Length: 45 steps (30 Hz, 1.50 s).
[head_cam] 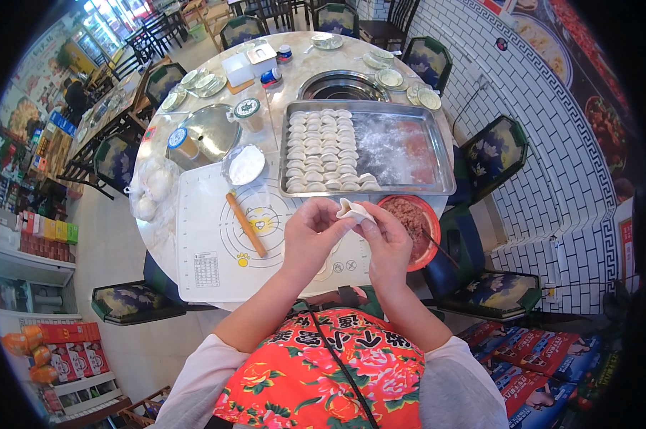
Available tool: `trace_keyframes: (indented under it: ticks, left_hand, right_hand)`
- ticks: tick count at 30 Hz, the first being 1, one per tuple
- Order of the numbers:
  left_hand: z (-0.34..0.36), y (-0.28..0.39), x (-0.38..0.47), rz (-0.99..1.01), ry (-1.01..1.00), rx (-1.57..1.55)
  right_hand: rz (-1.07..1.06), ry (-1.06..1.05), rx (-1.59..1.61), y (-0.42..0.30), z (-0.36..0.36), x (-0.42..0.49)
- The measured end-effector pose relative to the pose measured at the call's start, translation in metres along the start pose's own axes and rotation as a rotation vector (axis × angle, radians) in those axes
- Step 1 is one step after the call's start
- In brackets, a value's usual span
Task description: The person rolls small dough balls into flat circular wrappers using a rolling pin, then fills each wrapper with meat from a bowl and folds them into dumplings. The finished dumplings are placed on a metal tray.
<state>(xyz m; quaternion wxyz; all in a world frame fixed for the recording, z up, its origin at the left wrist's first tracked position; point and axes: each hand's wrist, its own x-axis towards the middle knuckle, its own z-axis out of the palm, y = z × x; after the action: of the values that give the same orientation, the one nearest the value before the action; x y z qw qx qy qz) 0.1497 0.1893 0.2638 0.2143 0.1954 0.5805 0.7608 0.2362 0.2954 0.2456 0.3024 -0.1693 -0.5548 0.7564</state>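
Observation:
Between the fingertips of my left hand [313,231] and my right hand [388,236], a partly folded dumpling [354,210] is pinched, its left end still gaping. Both hands are above the white pastry mat [202,206]. Beneath my wrists lie pale, flat dough pieces [324,272], mostly hidden. Just beyond my right hand is a red-rimmed bowl [436,225] of minced meat filling [404,210], with a dark utensil handle [442,249] leaning out. Rows of folded dumplings [322,150] fill the left part of a floured steel tray [395,142]. A wooden rolling pin [246,224] rests left of my hands.
A bowl of flour [246,165] and bagged dough [155,185] sit at the left. Two lidded containers [180,142] [249,115] stand near a round steel pan lid [207,128]. Stacked dishes [390,79] line the far rim of the round table. Chairs [489,153] surround it.

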Motion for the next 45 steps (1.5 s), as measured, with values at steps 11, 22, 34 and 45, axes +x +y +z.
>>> trace_keyframes:
  ticks: [11, 22, 34, 45]
  left_hand:
    - [-0.001, 0.021, 0.002, 0.370, 0.053, 0.572]
    - [-0.016, 0.019, 0.001, 0.722, 0.086, 0.716]
    - [-0.043, 0.017, -0.010, 0.621, -0.085, 0.664]
    - [-0.061, 0.028, -0.023, 0.579, -0.171, 0.633]
  right_hand:
    - [-0.080, 0.005, 0.058, -0.003, 0.007, -0.007]
    - [-0.049, -0.008, 0.064, 0.000, 0.016, -0.017]
    - [0.227, -0.258, 0.500, 0.005, 0.050, -0.035]
    - [0.135, -0.327, 0.226, 0.008, 0.056, -0.049]
